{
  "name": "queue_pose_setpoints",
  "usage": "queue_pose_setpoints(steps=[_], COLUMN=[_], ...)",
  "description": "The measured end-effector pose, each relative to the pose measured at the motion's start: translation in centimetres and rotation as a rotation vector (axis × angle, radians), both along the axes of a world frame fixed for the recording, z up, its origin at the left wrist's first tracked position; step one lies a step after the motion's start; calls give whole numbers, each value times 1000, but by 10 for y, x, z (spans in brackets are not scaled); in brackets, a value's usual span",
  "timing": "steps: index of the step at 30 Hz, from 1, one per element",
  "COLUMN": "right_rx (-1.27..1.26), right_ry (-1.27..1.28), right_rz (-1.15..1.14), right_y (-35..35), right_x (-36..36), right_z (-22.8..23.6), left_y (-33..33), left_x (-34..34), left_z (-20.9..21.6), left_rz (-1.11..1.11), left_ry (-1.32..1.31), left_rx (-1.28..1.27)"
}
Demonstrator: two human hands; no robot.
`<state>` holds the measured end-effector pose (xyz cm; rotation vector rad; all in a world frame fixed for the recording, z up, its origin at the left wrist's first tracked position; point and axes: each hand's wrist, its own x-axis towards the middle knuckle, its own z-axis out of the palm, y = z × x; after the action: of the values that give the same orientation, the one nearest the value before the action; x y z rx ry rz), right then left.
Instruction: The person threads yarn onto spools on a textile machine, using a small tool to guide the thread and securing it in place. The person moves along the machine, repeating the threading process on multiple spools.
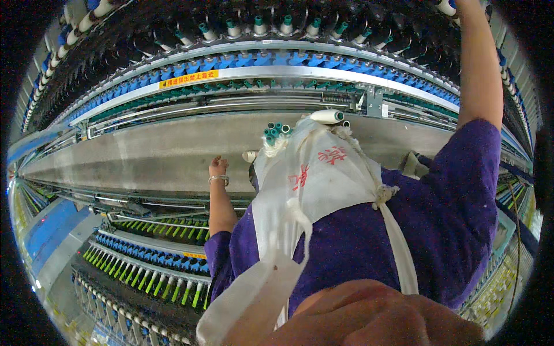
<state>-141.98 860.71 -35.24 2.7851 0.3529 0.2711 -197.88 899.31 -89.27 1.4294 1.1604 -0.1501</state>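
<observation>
My left hand (218, 166), with a bracelet at the wrist, hangs over the grey floor of the aisle. Its fingers are loosely bent and a little apart, and I see nothing in them. My right arm (482, 63) reaches up past the top right edge, so the hand itself is out of the picture. Near where it leaves the view is a white roving bobbin (447, 7). A white cloth apron (311, 167) with red marks covers my front. Out of its top stick several green empty tubes (276, 131), loose white fibre and a white yarn-wound bobbin (327, 117).
Ahead runs a long spinning frame (271, 72) with a metal rail, blue parts and a row of white bobbins on green tubes (259, 25). Another machine with light green tubes (144, 279) stands behind on the left. The floor (127, 153) lies between them.
</observation>
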Motion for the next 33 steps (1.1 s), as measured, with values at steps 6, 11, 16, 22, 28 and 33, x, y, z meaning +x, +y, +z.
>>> queue_pose_setpoints(steps=[6,11,16,22,28,33], right_rx=[284,533,418,636,-382,227], right_ry=[165,42,-105,-377,608,1220], right_rz=[-130,-223,-395,-374,116,656], right_y=[11,-4,-23,5,234,574], right_x=[67,55,15,-114,-269,-254], right_z=[-39,-60,-84,-261,-522,-519], left_y=[60,149,249,292,323,399], left_x=[-115,-200,-204,-93,-86,-111], left_z=[5,4,36,78,149,202], left_rz=[218,428,364,126,-378,-316], left_ry=[73,-14,-103,-262,-92,-129], left_rx=[-148,-58,-8,45,162,362])
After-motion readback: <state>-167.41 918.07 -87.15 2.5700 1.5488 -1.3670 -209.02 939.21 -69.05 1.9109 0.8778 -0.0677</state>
